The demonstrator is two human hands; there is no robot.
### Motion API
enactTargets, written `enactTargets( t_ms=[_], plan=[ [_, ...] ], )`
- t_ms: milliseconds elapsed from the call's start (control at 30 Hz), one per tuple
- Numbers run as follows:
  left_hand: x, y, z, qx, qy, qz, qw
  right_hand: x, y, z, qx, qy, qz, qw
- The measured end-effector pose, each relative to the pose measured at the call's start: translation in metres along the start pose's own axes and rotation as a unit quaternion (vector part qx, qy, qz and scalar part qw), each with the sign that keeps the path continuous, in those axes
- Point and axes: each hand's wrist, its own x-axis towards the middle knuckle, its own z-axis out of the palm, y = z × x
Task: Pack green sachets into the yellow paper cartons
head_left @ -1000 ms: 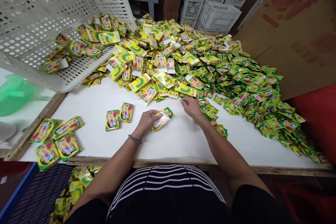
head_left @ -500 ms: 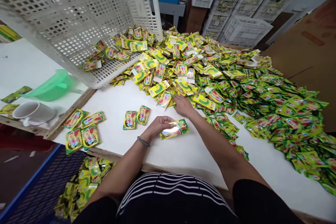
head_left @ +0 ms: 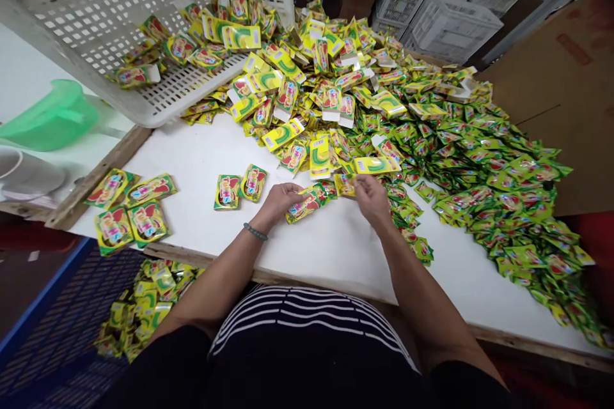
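Observation:
My left hand (head_left: 278,206), a beaded bracelet on its wrist, pinches a shiny green-and-yellow sachet (head_left: 307,204) just above the white table top. Whether more than one sachet lies in that grip I cannot tell. In my right hand (head_left: 374,201) the fingers are closed on the end of a small yellow box (head_left: 344,185), close to the sachet's right end. Two filled-looking boxes (head_left: 227,192) lie to the left of my left hand. Farther left is a group of several more boxes (head_left: 148,222) near the table's edge.
A white crate (head_left: 158,116) tips boxes onto a large heap (head_left: 288,96). Green sachets (head_left: 522,192) are piled along the right. A green scoop (head_left: 57,116) and white mug (head_left: 29,172) stand left. Below sits a blue crate (head_left: 71,307) holding boxes. Cardboard (head_left: 551,115) stands right.
My right hand has drawn back from the heap and now holds a yellow box. My left hand keeps the sachet, now tilted up to the right. The camera view has shifted downward.

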Motion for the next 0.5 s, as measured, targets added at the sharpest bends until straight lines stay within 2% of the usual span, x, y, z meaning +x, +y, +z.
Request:
enactTargets(
  t_ms=[67,200,367,500],
  plan=[
    [0.001,-0.003,0.002,0.000,-0.019,0.007,1.000,-0.012,0.001,-0.004,0.107,0.031,0.056,0.992],
    [0.000,-0.007,0.008,-0.006,-0.057,0.008,0.998,-0.030,-0.003,0.001,0.180,-0.012,0.096,0.979],
    [-0.005,-0.008,0.014,0.005,-0.087,0.006,0.996,-0.043,-0.015,0.007,0.144,-0.024,0.064,0.987],
    [-0.007,-0.008,0.018,0.006,-0.104,0.004,0.995,-0.045,-0.026,0.011,0.079,0.020,0.039,0.996]
  ],
)
